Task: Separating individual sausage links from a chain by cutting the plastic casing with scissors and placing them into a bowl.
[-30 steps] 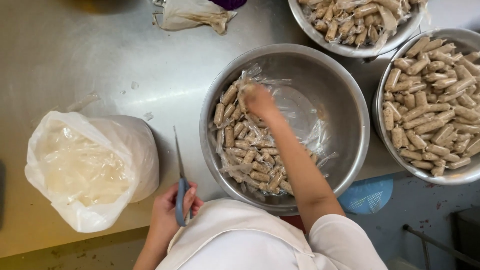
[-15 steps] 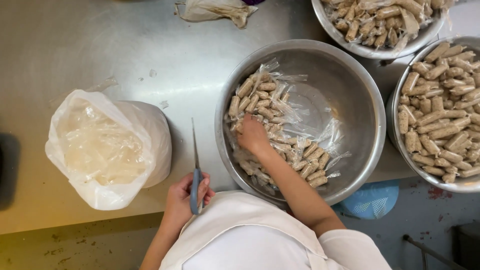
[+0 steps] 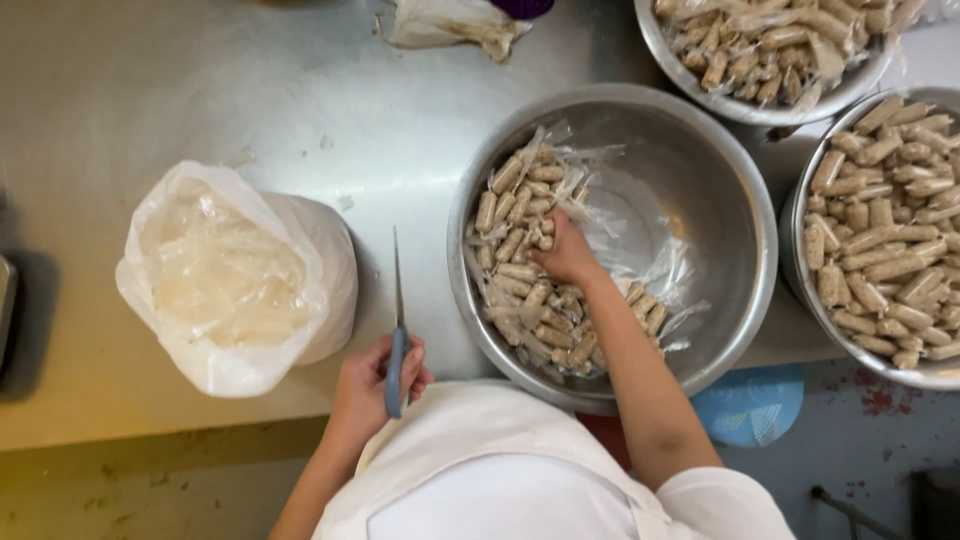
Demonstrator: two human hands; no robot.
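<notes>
Knife in the left hand, right hand in the bowl of sausages.
At the surface's near edge, left hand fingers wrap a knife, blade up. Right hand fingers curl onto wrapped sausages in the middle bowl; whether they pinch one, I cannot tell.

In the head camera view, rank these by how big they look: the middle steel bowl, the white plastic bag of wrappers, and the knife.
1. Middle steel bowl, widest in the head view.
2. White plastic bag, clearly smaller across than the bowl.
3. Knife, thin and by far the smallest, held in the left hand.
</notes>
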